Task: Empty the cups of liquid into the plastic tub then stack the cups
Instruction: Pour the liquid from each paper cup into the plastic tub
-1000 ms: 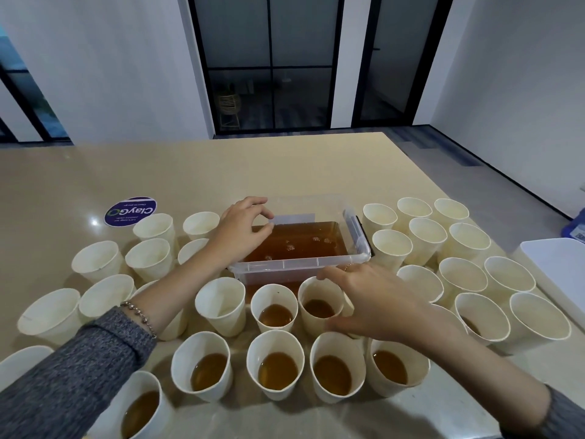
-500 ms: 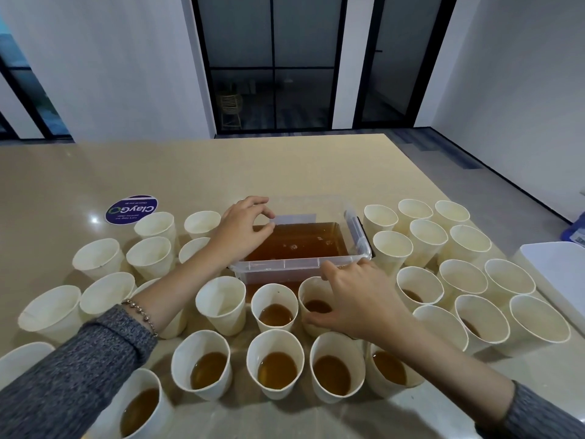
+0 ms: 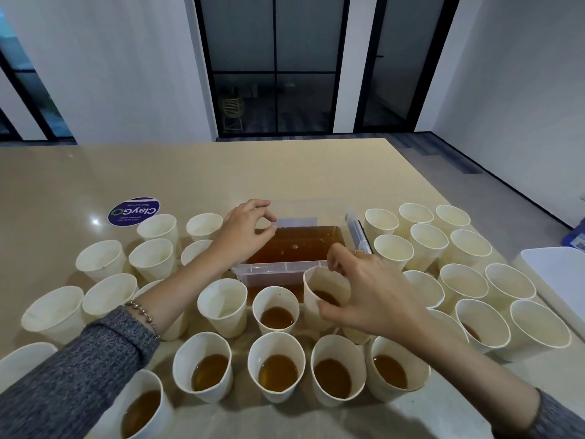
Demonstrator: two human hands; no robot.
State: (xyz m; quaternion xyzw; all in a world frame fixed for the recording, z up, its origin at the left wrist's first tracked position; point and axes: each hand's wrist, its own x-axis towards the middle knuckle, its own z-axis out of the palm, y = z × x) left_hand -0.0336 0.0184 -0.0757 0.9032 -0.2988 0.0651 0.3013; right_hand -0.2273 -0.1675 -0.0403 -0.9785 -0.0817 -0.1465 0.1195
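Cups fill most of the beige surface [image 3: 285, 172] in front of me. On the far left stand empty paper cups [image 3: 104, 258], near a round purple sticker [image 3: 133, 211]. My left hand [image 3: 245, 231] rests on the left rim of the plastic tub [image 3: 281, 267], thumb and forefinger curled round its far corner; a beaded bracelet [image 3: 142, 315] circles that wrist above my grey sleeve [image 3: 69, 375]. The tub sits in the middle of the surface and holds brown liquid. Just in front of it stands a row of cups, and nearer me a second row of cups with brown liquid [image 3: 278, 369]. My right hand [image 3: 364, 296] grips one cup [image 3: 323, 289] at the tub's near right corner, thumb on the near side and fingers curled round the far side; the cup is tilted and has a little dark liquid in it. To the right stand more cups [image 3: 427, 239], mostly empty. At the right edge lies a white lid [image 3: 557, 274].
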